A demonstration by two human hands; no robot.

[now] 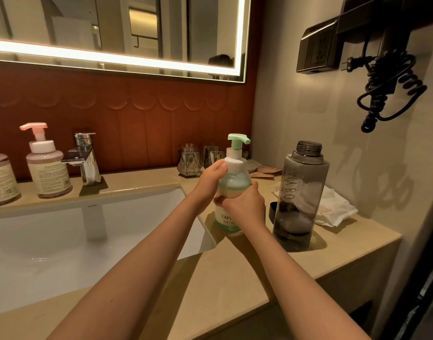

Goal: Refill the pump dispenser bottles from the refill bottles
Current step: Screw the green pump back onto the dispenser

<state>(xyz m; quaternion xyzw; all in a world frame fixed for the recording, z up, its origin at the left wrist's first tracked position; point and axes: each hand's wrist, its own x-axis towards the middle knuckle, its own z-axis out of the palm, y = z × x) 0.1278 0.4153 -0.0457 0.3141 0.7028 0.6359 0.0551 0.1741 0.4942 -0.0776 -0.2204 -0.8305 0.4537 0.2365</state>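
A green pump dispenser bottle (pixel 234 182) with a white collar and green pump head stands on the counter right of the sink. My left hand (pixel 211 179) grips its white collar near the top. My right hand (pixel 245 206) wraps round the bottle's middle, covering part of the label. Just to the right stands a tall dark grey refill bottle (pixel 300 195), uncapped, with its black cap (pixel 273 211) lying beside its base. At the far left a pink pump dispenser bottle (pixel 47 165) and another pinkish bottle (pixel 0 176) stand behind the sink.
The white sink (pixel 63 244) fills the left, with a chrome faucet (pixel 84 158) behind it. Two glasses (pixel 199 159) stand against the red wall. Crumpled white tissues (pixel 335 208) lie right of the refill bottle. A wall hair dryer with coiled cord (pixel 387 89) hangs at upper right.
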